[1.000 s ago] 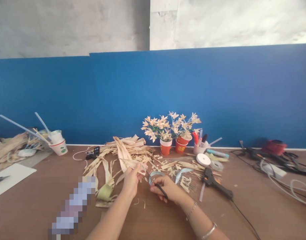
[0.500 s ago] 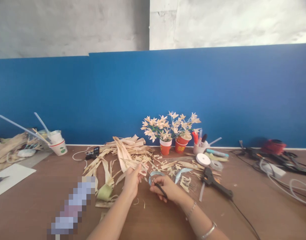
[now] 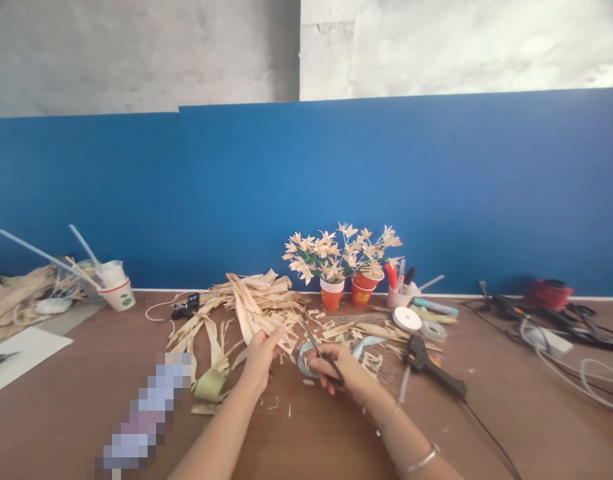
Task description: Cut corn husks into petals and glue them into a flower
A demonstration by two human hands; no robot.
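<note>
My left hand (image 3: 260, 360) pinches a pale piece of dried husk (image 3: 285, 339) between thumb and fingers, at the front of a husk pile (image 3: 266, 293). Just to its right, my right hand (image 3: 339, 368) is closed around the dark handles of scissors (image 3: 313, 341), whose blades point up and left, apart from the held piece. A pale blue ring (image 3: 304, 360) lies partly hidden behind the fingers of my right hand. Small husk scraps (image 3: 308, 382) lie on the brown table between and below the hands.
Husk flowers (image 3: 331, 250) stand in red paper cups (image 3: 331, 297) at the back. A black glue gun (image 3: 431, 370) with a cord, a white spool (image 3: 407, 319) and cables are on the right. At the left are a white cup (image 3: 119, 295) and paper (image 3: 23, 360).
My right hand and the scissors have moved slightly right, and the blades have come away from the husk piece. A small scrap now shows below the blue ring.
</note>
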